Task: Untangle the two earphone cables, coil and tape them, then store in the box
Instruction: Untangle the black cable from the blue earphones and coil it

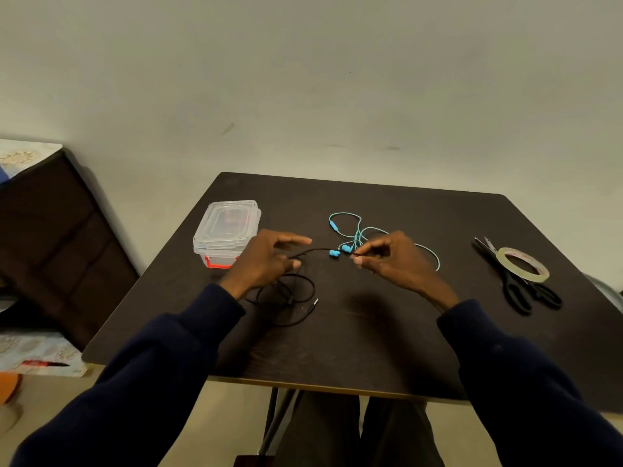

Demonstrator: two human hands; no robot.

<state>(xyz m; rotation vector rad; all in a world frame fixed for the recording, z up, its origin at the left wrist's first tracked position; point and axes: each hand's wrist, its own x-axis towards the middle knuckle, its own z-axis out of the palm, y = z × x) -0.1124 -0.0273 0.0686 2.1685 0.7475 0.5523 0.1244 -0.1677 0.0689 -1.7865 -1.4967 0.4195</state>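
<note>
Desk (371,338): dark top, carrying all items.
Left grip (266,264): thumb and fingers pinched the black cable (298,298); forefinger stretched out.
Right grip (397,261): fingertips pinched the same cable.
Black cable: one span arched between both grips; the remainder lay looped under the left grip.
Blue cable (357,235): loose tangle just beyond the right grip; earbuds between the grips.
Box (226,230): clear, lidded, just beyond the left grip.
Tape roll (524,264): well right of the right grip, resting on scissors (515,291).
</note>
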